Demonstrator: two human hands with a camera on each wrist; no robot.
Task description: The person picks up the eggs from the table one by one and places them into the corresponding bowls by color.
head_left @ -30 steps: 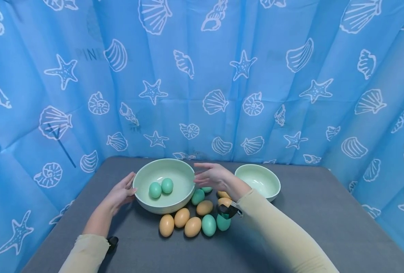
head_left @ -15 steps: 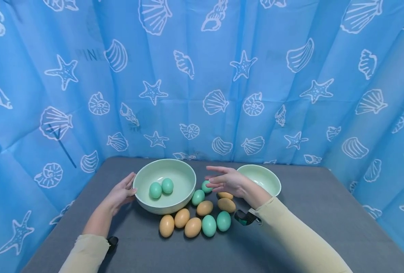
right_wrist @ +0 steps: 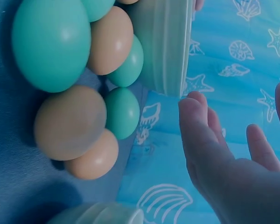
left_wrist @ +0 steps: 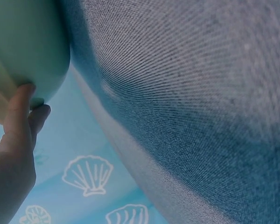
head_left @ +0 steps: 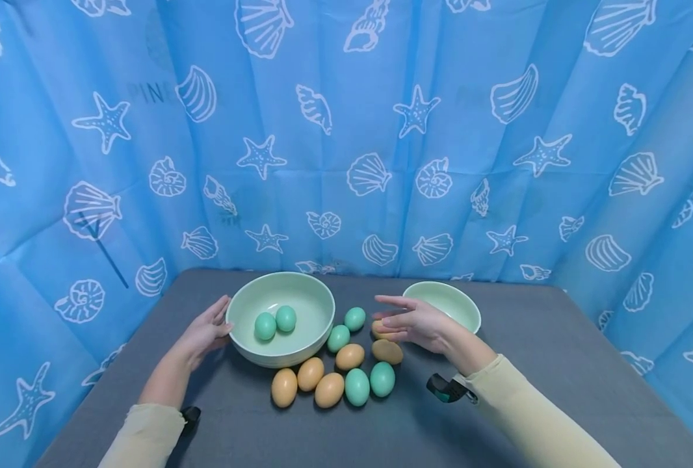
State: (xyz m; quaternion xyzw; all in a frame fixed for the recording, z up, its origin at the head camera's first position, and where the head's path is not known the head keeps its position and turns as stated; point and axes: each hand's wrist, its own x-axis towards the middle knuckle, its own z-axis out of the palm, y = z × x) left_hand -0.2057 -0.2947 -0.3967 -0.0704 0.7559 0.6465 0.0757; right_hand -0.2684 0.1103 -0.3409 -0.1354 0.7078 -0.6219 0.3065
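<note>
My left hand point(head_left: 203, 335) rests against the left side of a large pale green bowl point(head_left: 318, 305). In the left wrist view, its fingers point(left_wrist: 19, 109) touch the bowl's outer wall with their tips and are extended. Two green eggs, a left one point(head_left: 265, 325) and a right one point(head_left: 286, 318), lie side by side inside this bowl. My right hand point(head_left: 419, 324) hovers with spread fingers, holding nothing. It overlaps an orange-tan egg point(head_left: 379, 330) and the front left of a smaller pale green bowl point(head_left: 454, 302) in the head view.
Several orange-tan and green eggs lie on the grey cloth between and in front of the bowls, among them a tan egg point(head_left: 284, 388) and a green egg point(head_left: 357, 387). A blue seashell-print curtain point(head_left: 346, 130) hangs behind the table point(head_left: 528, 364).
My right hand has moved rightward, away from the large bowl's right rim toward the smaller bowl, uncovering green eggs. My left hand stays at the large bowl.
</note>
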